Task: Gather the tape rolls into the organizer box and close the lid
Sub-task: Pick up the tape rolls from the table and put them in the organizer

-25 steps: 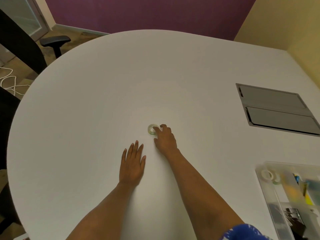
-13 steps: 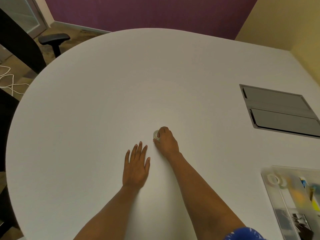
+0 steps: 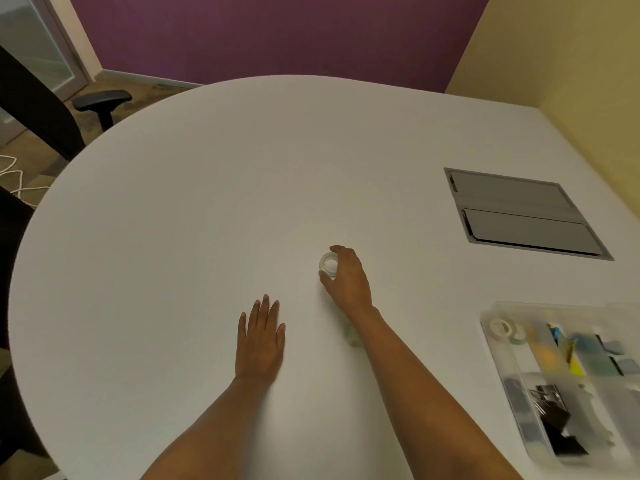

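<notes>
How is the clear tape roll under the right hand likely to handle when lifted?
The tape roll looks small and hollow, so probably light. The right hand spans it with fingertips alone, suggesting a stiff ring. Set on edge, it might roll across the smooth table.

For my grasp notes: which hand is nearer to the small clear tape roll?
Right. The right hand grips the small clear tape roll; the left hand lies flat on the table, nearer the person.

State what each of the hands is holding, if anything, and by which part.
The right hand grips the small clear tape roll by its outer rim, fingers around its sides. The left hand lies flat on the white table, holding nothing.
</notes>
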Demonstrator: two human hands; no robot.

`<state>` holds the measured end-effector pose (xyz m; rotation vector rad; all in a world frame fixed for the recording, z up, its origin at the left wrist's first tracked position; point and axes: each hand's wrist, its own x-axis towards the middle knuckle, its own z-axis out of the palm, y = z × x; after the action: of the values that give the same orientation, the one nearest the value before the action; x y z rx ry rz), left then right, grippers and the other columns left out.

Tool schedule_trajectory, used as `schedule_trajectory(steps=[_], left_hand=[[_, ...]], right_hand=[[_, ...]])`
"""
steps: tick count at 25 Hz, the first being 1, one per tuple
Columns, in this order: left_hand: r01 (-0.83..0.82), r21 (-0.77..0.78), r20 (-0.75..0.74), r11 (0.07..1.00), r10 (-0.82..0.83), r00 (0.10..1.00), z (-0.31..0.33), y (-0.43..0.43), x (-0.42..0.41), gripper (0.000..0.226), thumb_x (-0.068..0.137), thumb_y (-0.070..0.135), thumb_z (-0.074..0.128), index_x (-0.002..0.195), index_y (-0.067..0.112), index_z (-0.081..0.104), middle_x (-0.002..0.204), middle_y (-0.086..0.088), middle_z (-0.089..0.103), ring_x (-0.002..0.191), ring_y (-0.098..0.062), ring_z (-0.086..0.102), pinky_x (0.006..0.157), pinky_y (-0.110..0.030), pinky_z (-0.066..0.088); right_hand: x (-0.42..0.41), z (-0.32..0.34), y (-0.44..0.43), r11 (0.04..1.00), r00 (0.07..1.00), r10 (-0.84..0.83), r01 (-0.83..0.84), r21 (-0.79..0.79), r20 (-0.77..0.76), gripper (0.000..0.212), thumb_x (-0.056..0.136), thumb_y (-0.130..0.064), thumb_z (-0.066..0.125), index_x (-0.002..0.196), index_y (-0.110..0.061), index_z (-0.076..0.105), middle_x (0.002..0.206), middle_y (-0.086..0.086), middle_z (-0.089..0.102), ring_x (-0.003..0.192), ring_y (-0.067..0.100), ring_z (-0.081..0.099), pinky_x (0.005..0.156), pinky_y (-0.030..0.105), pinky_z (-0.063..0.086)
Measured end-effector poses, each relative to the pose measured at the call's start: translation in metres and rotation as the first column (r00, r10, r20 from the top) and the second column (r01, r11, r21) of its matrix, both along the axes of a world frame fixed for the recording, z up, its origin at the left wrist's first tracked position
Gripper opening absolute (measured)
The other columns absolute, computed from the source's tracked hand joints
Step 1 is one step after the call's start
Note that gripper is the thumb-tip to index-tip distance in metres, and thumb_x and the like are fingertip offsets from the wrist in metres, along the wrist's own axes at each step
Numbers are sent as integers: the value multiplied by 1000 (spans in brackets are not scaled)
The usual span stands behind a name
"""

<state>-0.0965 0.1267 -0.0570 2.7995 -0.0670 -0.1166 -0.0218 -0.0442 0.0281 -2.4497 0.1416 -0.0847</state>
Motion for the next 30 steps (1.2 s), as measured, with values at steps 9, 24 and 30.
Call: schedule_trajectory(steps=[9, 24, 30], left_hand=[[-4, -56, 35, 998, 5, 999, 9, -103, -101, 54, 102, 33, 16, 152, 17, 3, 160, 0, -6, 150, -18, -2, 118, -34, -15], [254, 13, 32, 967, -254, 967, 8, -263, -142, 53, 102, 31, 15, 152, 21, -1, 161, 0, -11, 149, -15, -9, 118, -31, -16], [245, -18, -11, 969, -245, 969, 8, -274, -130, 53, 102, 31, 19, 152, 20, 6, 162, 0, -4, 149, -15, -4, 122, -35, -4]], right_hand=[[-82, 16, -124, 996, 995, -92, 92, -20, 39, 54, 88, -15, 66, 137, -10, 45, 138, 6, 49, 128, 22, 47, 96, 34, 48], [-161, 18, -326, 963, 964, -245, 229, -141, -103, 56, 87, -10, 65, 139, -4, 44, 141, 15, 44, 131, 29, 42, 103, 32, 39], [-153, 14, -338, 958, 972, -113, 52, -281, -206, 50, 85, 2, 60, 132, -7, 48, 137, 14, 43, 117, 32, 54, 89, 35, 47]])
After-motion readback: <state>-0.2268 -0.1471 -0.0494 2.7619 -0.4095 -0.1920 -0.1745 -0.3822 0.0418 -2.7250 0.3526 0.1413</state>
